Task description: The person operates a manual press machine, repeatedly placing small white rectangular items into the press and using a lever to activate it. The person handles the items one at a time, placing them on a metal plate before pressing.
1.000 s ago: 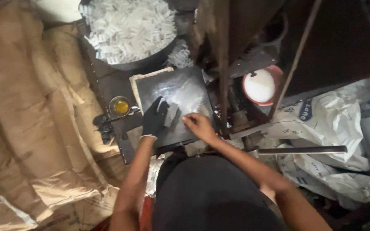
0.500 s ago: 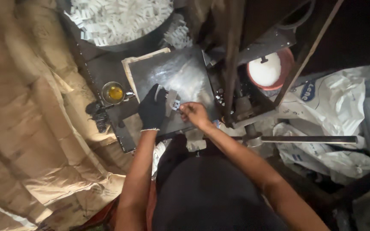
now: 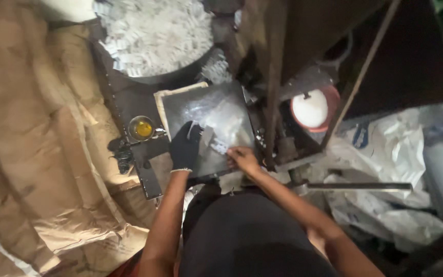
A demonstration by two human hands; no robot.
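Observation:
My left hand (image 3: 184, 147) wears a black glove and rests on a dark, shiny metal plate (image 3: 208, 110), gripping a small grey metal piece (image 3: 207, 135). My bare right hand (image 3: 242, 158) sits at the plate's near right edge, pinching a small pale strip (image 3: 220, 147) next to the left hand's fingers. The two hands almost touch over the plate.
A large dark pan (image 3: 152, 33) full of small white pieces stands behind the plate. A small cup of yellow liquid (image 3: 142, 128) sits left of it. A rusty upright frame (image 3: 270, 77), a white-lidded red bowl (image 3: 313, 109), a steel bar (image 3: 357, 186), brown paper sacks (image 3: 32, 143) and white sacks (image 3: 385, 154) surround me.
The view has shifted and pulled slightly back. Both hands stay over the plate; the right hand has drawn a little toward the plate's near edge.

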